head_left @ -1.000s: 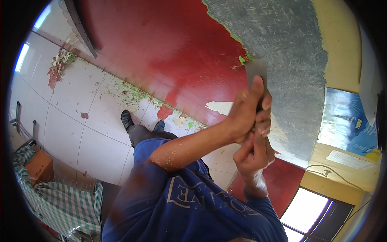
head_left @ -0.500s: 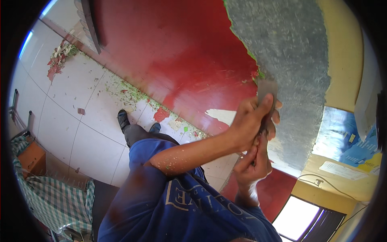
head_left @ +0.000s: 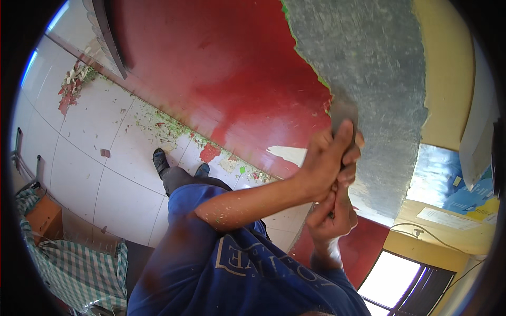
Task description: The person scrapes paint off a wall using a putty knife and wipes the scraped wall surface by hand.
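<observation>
A flat scraper [head_left: 345, 111] with a broad grey blade rests against the wall, its tip blurred by motion at the ragged edge between red paint and bare grey surface. My left hand [head_left: 328, 160] is closed round the scraper close to the blade, thumb lying along it. Just below, my right hand [head_left: 333, 218] is closed round the handle's lower end, which the fingers mostly hide. Red paint [head_left: 226, 68] covers the wall to the left of the blade. To its right spreads the scraped grey patch [head_left: 385, 79], with a thin green line along the paint edge. Pale flecks dot my left forearm.
Green and red paint flakes [head_left: 166, 126] lie along the foot of the wall on white floor tiles [head_left: 126, 184]. At the lower left are a cardboard box [head_left: 46, 218] and a checked cloth [head_left: 84, 268]. A cable [head_left: 421, 231] hangs near the window [head_left: 390, 276].
The scraper and both hands have shifted slightly, with the blade now a little lower along the paint edge. A small curl of loosened paint at the blade tip no longer shows.
</observation>
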Demonstrator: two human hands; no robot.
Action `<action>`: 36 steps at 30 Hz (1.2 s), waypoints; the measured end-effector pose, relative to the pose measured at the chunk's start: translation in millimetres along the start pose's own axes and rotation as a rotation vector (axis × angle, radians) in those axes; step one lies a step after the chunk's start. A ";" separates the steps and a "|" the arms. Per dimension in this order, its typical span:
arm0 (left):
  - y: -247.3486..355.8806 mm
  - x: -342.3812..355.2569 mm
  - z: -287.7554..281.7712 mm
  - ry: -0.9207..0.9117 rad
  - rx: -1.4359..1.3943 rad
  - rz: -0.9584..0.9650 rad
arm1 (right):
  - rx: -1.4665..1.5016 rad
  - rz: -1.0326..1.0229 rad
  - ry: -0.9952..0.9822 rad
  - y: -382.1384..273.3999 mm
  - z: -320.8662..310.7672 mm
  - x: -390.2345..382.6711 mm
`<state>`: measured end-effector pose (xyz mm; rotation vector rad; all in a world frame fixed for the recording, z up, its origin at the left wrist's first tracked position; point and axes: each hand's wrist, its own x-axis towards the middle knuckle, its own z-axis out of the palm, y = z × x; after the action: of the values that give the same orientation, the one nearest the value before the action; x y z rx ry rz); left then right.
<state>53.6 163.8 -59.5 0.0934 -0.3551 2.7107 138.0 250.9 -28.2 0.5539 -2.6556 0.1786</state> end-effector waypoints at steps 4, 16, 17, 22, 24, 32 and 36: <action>-20.3 0.3 -9.0 0.030 0.064 -0.094 | -0.090 -0.034 0.124 7.7 -0.8 -1.4; -13.5 2.8 -8.8 -0.003 0.013 -0.037 | -0.107 -0.092 0.046 14.2 -4.4 0.9; -18.5 2.9 -8.6 0.013 0.026 -0.058 | -0.125 -0.104 0.056 17.5 -6.7 -2.1; -0.2 12.9 -10.0 0.001 0.055 0.112 | -0.218 -0.176 -0.036 12.3 -5.4 26.1; 3.0 8.4 -9.9 -0.034 0.019 0.082 | -0.246 -0.195 -0.104 1.8 -12.3 28.1; -5.8 5.1 -13.5 -0.104 -0.081 -0.019 | -0.267 -0.178 -0.096 0.9 -20.4 13.9; 8.8 14.8 -14.7 -0.177 -0.121 0.040 | -0.293 -0.232 -0.134 2.9 -7.6 27.4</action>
<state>36.3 165.5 -74.1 0.2957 -0.5781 2.7192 116.8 245.4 -9.8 0.7890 -2.6486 -0.3212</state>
